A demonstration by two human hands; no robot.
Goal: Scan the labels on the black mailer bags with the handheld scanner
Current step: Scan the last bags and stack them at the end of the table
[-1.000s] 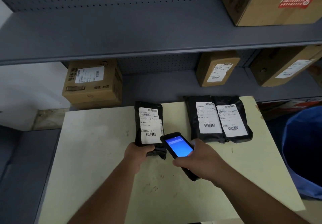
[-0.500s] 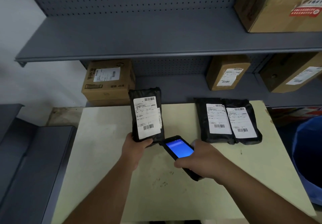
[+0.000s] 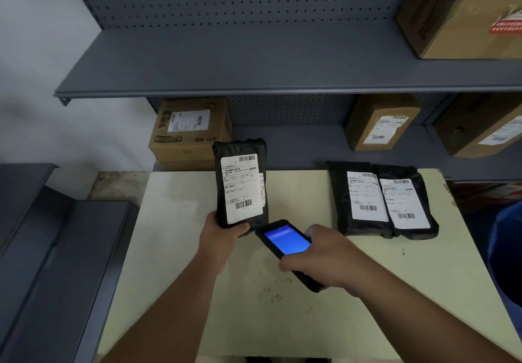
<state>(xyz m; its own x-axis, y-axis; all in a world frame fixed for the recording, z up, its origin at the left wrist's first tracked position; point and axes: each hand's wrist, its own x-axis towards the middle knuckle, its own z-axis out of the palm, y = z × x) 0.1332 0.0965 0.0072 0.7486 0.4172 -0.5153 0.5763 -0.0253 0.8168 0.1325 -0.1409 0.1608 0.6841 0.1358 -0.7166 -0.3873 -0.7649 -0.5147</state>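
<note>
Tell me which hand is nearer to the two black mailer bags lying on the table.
Right. The right hand, holding the handheld scanner, sits just in front and left of the two mailer bags. The left hand is farther left, holding up a third mailer bag.

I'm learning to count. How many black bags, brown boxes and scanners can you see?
Black bags: 3, one held up and two lying on the table
Brown boxes: 4
Scanners: 1
Total: 8
</note>
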